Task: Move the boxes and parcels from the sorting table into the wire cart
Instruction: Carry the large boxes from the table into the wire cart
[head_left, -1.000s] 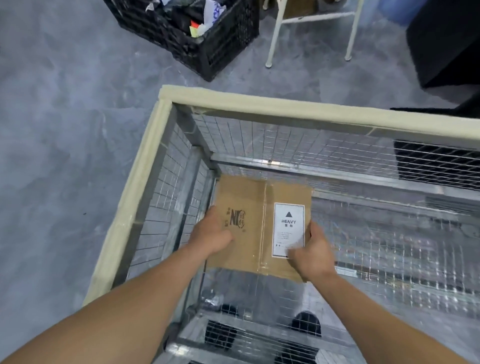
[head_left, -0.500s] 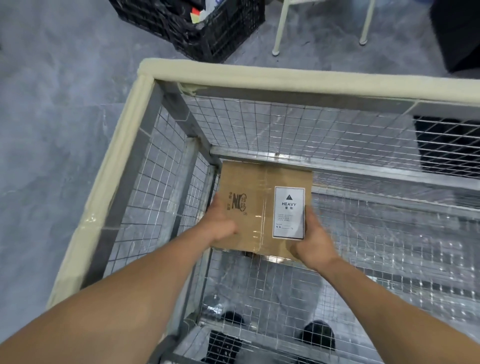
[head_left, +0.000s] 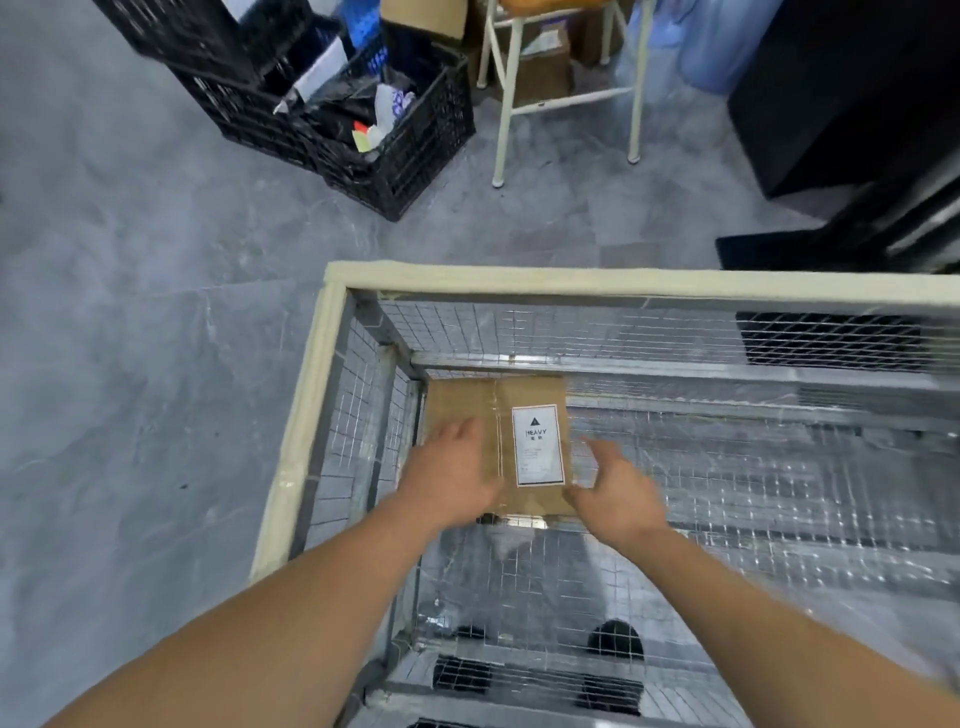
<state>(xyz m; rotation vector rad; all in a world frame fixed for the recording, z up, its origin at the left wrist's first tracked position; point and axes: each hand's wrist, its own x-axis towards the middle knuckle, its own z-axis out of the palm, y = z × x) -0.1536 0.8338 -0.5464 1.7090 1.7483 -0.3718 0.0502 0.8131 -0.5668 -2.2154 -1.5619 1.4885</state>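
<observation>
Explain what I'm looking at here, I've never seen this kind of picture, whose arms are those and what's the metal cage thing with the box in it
There is no machine here. The single picture comes from a camera worn on a person's head, looking forward and down, so the two bare arms reaching in from the bottom are that person's own.

The metal cage is a wire cart with mesh walls and a padded cream rim, seen from above. Inside it, in the far left corner, lies a brown cardboard box with a white label reading HEAVY.

The left hand is over the box's near left part and the right hand is at its near right corner. Both have fairly straight, spread fingers, so neither seems to grip the box; whether they touch it I cannot tell.

Beyond the cart, on the grey floor, stand a black plastic crate of mixed items and a white-legged stool.
</observation>
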